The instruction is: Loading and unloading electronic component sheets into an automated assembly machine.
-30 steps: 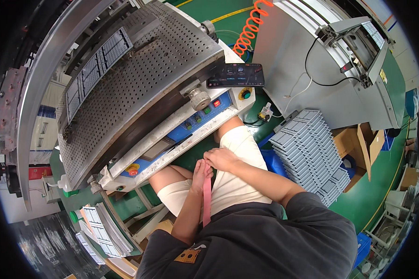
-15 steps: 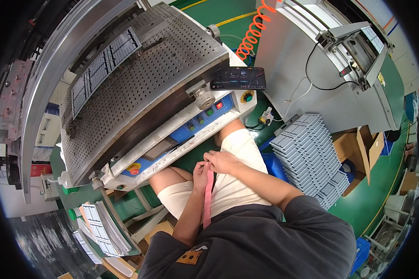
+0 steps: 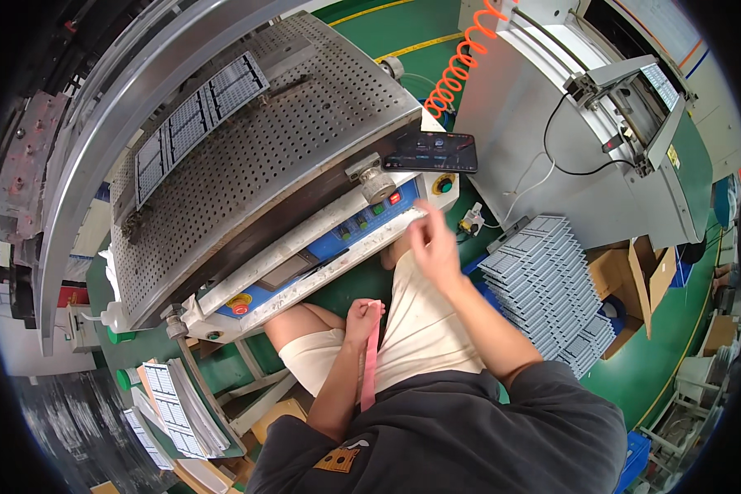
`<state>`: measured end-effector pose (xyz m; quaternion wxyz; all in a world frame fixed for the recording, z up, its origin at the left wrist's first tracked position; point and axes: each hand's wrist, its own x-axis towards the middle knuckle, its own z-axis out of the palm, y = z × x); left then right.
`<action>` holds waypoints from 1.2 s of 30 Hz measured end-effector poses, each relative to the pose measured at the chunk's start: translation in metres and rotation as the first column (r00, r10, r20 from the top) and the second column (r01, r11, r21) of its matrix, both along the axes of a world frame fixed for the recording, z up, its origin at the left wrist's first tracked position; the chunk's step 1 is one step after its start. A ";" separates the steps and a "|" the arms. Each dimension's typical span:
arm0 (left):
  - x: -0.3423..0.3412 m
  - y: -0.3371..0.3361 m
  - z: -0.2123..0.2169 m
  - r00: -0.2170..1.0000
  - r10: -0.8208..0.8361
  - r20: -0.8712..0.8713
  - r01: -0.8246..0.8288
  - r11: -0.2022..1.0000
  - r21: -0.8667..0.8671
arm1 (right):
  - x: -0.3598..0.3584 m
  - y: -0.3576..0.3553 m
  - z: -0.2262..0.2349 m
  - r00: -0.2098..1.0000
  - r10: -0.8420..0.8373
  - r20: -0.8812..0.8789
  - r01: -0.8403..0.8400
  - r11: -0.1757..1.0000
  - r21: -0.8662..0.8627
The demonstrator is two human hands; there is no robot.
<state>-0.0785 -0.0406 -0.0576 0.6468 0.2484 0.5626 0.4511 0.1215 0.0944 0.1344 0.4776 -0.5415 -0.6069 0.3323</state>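
Note:
My left hand (image 3: pixel 365 319) is closed over my lap, gripping the upper end of a pink fabric strap (image 3: pixel 370 362). The strap runs down along my forearm to my waist. Raised ahead of it, my right hand (image 3: pixel 434 251) is off the strap, with fingers part bent and apart and nothing seen in them. It hovers by the right end of the machine's blue control panel (image 3: pixel 329 244), below the green button (image 3: pixel 445 184). Above the panel, a dark phone (image 3: pixel 432 152) lies at the corner of the perforated metal bed (image 3: pixel 305 123). A printed white sheet (image 3: pixel 198 123) rests on that bed.
Stacked grey-blue panels (image 3: pixel 543 288) stand to my right, beside an open cardboard box (image 3: pixel 634 280). An orange coiled hose (image 3: pixel 461 66) hangs before a white machine (image 3: pixel 510 107). More printed sheets (image 3: pixel 181 412) lie at lower left. A metal frame (image 3: pixel 82 189) arches along the left.
My right hand has left the strap and my left hand, rising forward and right toward the control panel. My left hand still grips the strap. The view has shifted slightly.

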 end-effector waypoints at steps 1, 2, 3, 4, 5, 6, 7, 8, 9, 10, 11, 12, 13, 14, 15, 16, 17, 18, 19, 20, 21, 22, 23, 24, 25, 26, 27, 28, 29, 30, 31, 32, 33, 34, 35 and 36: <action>0.001 0.000 0.000 1.000 -0.002 0.003 0.002 1.000 0.003 | 0.008 0.012 0.016 0.998 -0.068 0.016 0.068 0.998 0.009; 0.000 0.001 0.001 1.000 -0.013 0.014 0.014 1.000 -0.025 | 0.014 0.022 0.023 0.997 -0.069 0.018 0.069 0.998 0.013; 0.001 0.003 0.002 0.999 -0.028 0.026 0.029 0.998 -0.050 | 0.020 0.032 0.029 0.992 -0.110 0.064 0.108 0.993 0.038; 0.000 0.004 0.002 0.998 -0.041 0.038 0.044 0.996 -0.076 | 0.025 0.038 0.032 0.983 -0.151 0.109 0.145 0.987 0.063; 0.001 0.005 0.002 0.998 -0.043 0.040 0.046 0.996 -0.070 | 0.028 0.043 0.035 0.982 -0.154 0.110 0.147 0.987 0.069; 0.001 0.005 0.001 0.998 -0.045 0.051 0.048 0.997 -0.064 | 0.031 0.047 0.037 0.972 -0.153 0.180 0.147 0.988 0.051; 0.001 0.005 0.001 0.997 -0.046 0.062 0.050 0.997 -0.057 | 0.033 0.050 0.038 0.957 -0.151 0.249 0.148 0.989 0.032; 0.000 0.005 0.000 0.996 -0.047 0.073 0.051 0.997 -0.051 | 0.035 0.052 0.039 0.937 -0.146 0.317 0.150 0.989 0.013; 0.000 0.005 -0.001 0.996 -0.045 0.074 0.048 0.998 -0.046 | 0.035 0.053 0.039 0.937 -0.145 0.317 0.147 0.989 0.018; -0.001 0.005 -0.002 0.998 -0.047 0.051 0.050 0.998 -0.046 | 0.036 0.053 0.038 0.942 -0.150 0.301 0.149 0.988 0.026; -0.001 0.004 -0.003 0.998 -0.050 0.029 0.052 0.997 -0.049 | 0.036 0.052 0.036 0.945 -0.156 0.286 0.153 0.988 0.033; -0.001 0.003 -0.003 0.999 -0.054 0.007 0.054 0.997 -0.052 | 0.036 0.051 0.036 0.949 -0.162 0.271 0.157 0.987 0.039; -0.001 0.002 -0.004 0.999 -0.052 0.009 0.053 0.997 -0.050 | 0.037 0.051 0.035 0.949 -0.161 0.272 0.155 0.987 0.041; -0.002 0.002 -0.005 0.999 -0.051 0.007 0.051 0.997 -0.054 | 0.037 0.051 0.034 0.950 -0.161 0.268 0.153 0.987 0.050; -0.002 0.002 -0.006 0.999 -0.049 0.005 0.049 0.997 -0.058 | 0.038 0.051 0.034 0.951 -0.161 0.263 0.151 0.987 0.059; -0.003 0.003 -0.006 0.999 -0.049 0.002 0.049 0.997 -0.062 | 0.038 0.052 0.034 0.952 -0.163 0.257 0.151 0.986 0.068; -0.003 0.003 -0.007 0.999 -0.050 0.003 0.050 0.997 -0.059 | 0.038 0.052 0.033 0.952 -0.164 0.257 0.151 0.986 0.070; -0.003 0.003 -0.007 0.998 -0.061 0.001 0.061 0.996 -0.069 | 0.039 0.053 0.032 0.951 -0.165 0.263 0.152 0.986 0.068; -0.003 0.003 -0.008 0.997 -0.072 -0.001 0.072 0.994 -0.079 | 0.040 0.053 0.031 0.949 -0.165 0.268 0.153 0.986 0.066; -0.003 0.003 -0.008 0.997 -0.083 -0.002 0.083 0.993 -0.088 | 0.040 0.053 0.031 0.948 -0.166 0.273 0.154 0.986 0.063; -0.003 0.003 -0.008 0.996 -0.084 -0.002 0.084 0.993 -0.087 | 0.040 0.053 0.031 0.947 -0.168 0.273 0.156 0.986 0.065; -0.002 0.002 -0.009 0.996 -0.087 -0.010 0.086 0.993 -0.086 | 0.040 0.053 0.031 0.949 -0.165 0.269 0.153 0.986 0.064; -0.002 0.002 -0.009 0.996 -0.089 -0.018 0.088 0.992 -0.086 | 0.040 0.052 0.032 0.950 -0.162 0.266 0.150 0.987 0.062; -0.001 0.002 -0.010 0.995 -0.092 -0.026 0.089 0.992 -0.087 | 0.039 0.052 0.032 0.952 -0.159 0.262 0.148 0.987 0.061; -0.002 0.002 -0.010 0.995 -0.093 -0.027 0.091 0.992 -0.086 | 0.039 0.051 0.032 0.952 -0.160 0.261 0.149 0.987 0.062; -0.002 0.002 -0.011 0.992 -0.115 -0.046 0.111 0.990 -0.089 | 0.037 0.049 0.031 0.960 -0.162 0.228 0.147 0.986 0.081; -0.002 0.002 -0.012 0.988 -0.137 -0.065 0.130 0.987 -0.094 | 0.036 0.047 0.031 0.968 -0.163 0.193 0.145 0.984 0.100; -0.003 0.002 -0.013 0.984 -0.158 -0.084 0.150 0.984 -0.098 | 0.034 0.046 0.030 0.974 -0.162 0.158 0.144 0.982 0.118; -0.003 0.002 -0.013 0.983 -0.160 -0.086 0.151 0.984 -0.099 | 0.031 0.046 0.030 0.974 -0.164 0.157 0.146 0.982 0.118; -0.003 0.001 -0.014 0.980 -0.177 -0.089 0.168 0.981 -0.101 | 0.027 0.047 0.030 0.980 -0.135 0.145 0.121 0.987 0.101; -0.003 0.002 -0.014 0.977 -0.194 -0.093 0.185 0.977 -0.103 | 0.023 0.048 0.030 0.985 -0.107 0.133 0.097 0.992 0.084; -0.003 0.002 -0.014 0.972 -0.212 -0.097 0.202 0.974 -0.105 | 0.018 0.049 0.031 0.990 -0.079 0.120 0.072 0.995 0.067; -0.002 0.002 -0.014 0.972 -0.214 -0.100 0.203 0.973 -0.105 | 0.013 0.050 0.032 0.990 -0.081 0.117 0.074 0.995 0.067; -0.001 0.001 -0.014 0.967 -0.228 -0.110 0.216 0.970 -0.110 | 0.009 0.051 0.034 0.988 -0.061 0.144 0.055 0.997 0.049; -0.001 0.000 -0.013 0.963 -0.243 -0.120 0.229 0.966 -0.115 | 0.004 0.053 0.036 0.984 -0.041 0.171 0.036 0.999 0.031; -0.001 0.000 -0.015 0.958 -0.257 -0.131 0.242 0.963 -0.120 | 0.000 0.055 0.037 0.980 -0.019 0.197 0.017 1.000 0.014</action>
